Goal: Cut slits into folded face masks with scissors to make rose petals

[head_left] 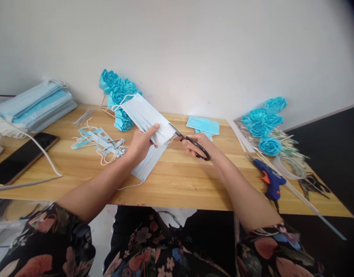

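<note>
My left hand (142, 143) is closed on a light blue face mask (146, 115), thumb on top, holding it up over the wooden table (177, 181). A second mask (148, 163) hangs or lies just below it. My right hand (198, 144) grips black-handled scissors (191, 141), whose blades point left and meet the mask's right edge.
Cut strips and ear loops (100, 141) lie left of centre. A stack of masks (35, 104) and a phone (20, 157) are at far left. Blue paper roses (117, 94) stand at the back, more roses (265, 123) on sticks at right. Cut blue pieces (203, 125) and a blue glue gun (270, 179) lie nearby.
</note>
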`<state>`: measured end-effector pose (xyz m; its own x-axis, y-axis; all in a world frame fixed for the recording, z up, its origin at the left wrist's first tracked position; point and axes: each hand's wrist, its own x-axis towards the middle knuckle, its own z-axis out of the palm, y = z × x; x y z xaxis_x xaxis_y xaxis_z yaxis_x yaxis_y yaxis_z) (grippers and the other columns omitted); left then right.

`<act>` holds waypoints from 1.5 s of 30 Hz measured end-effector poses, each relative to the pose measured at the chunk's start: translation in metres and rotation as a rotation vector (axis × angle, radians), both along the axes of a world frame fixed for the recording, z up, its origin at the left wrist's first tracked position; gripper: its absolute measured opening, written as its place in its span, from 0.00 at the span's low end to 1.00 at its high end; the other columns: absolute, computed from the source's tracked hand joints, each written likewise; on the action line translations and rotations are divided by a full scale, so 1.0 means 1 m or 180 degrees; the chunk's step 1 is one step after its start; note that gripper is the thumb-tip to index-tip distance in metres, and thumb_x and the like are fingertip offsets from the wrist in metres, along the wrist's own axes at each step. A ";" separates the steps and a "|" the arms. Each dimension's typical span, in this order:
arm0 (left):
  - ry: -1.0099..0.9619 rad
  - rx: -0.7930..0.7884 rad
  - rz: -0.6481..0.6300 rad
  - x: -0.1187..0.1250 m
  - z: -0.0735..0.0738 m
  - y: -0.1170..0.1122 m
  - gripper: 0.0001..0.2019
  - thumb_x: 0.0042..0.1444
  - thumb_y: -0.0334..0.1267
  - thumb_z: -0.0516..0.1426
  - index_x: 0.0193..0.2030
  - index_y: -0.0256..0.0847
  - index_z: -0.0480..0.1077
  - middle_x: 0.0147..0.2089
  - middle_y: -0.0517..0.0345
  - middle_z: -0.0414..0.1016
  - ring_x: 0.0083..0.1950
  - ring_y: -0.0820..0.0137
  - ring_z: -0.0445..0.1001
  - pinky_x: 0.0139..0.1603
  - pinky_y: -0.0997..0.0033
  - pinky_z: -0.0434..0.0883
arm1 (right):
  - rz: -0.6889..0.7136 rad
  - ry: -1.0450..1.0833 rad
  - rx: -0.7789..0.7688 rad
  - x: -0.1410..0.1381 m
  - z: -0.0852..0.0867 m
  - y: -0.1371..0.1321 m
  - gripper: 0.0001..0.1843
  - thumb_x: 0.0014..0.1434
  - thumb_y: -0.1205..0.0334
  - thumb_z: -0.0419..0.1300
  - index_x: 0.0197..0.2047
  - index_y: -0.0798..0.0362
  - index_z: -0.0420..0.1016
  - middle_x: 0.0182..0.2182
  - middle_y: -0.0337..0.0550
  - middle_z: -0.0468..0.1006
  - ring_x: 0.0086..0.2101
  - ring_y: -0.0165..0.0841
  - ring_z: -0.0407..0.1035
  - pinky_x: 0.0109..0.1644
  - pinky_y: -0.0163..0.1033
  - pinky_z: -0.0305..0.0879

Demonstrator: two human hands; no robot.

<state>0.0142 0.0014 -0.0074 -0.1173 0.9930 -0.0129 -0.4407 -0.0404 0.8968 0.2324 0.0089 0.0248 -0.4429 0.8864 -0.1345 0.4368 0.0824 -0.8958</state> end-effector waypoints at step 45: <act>0.0191 0.0038 0.0046 0.001 0.001 -0.001 0.19 0.44 0.46 0.72 0.32 0.36 0.71 0.25 0.60 0.71 0.20 0.75 0.66 0.14 0.76 0.60 | 0.0429 0.0241 -0.0094 0.013 -0.013 0.005 0.54 0.63 0.45 0.64 0.81 0.50 0.39 0.26 0.34 0.74 0.23 0.28 0.64 0.27 0.34 0.59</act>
<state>0.0152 0.0003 -0.0066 -0.1319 0.9912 0.0064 -0.3854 -0.0573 0.9210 0.2449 0.0136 0.0116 -0.5675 0.8144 -0.1213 0.3548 0.1089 -0.9286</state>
